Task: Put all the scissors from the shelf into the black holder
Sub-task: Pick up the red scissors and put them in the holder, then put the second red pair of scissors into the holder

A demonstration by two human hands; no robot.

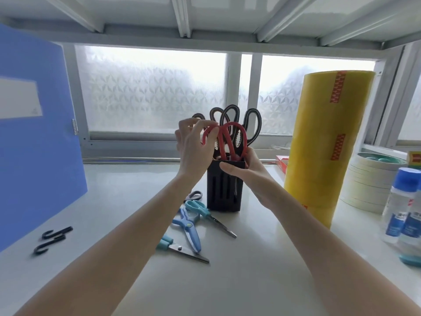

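The black holder (222, 192) stands upright mid-shelf with several black-handled scissors (251, 126) sticking out of it. Red-handled scissors (237, 133) sit blades-down in the holder, and my left hand (196, 147) pinches their left handle loop. My right hand (243, 169) grips the holder's upper rim. On the shelf in front lie teal-handled scissors (205, 212), blue scissors (190, 229), another teal pair (180, 248) partly under my left forearm, and a grey-handled pair (194, 195) beside the holder.
A blue folder (34, 137) leans at the left. Two black hooks (53, 239) lie near it. A tall yellow tape roll (325, 144) stands right of the holder, with stacked masking tape rolls (369, 185) and glue bottles (402, 206) further right.
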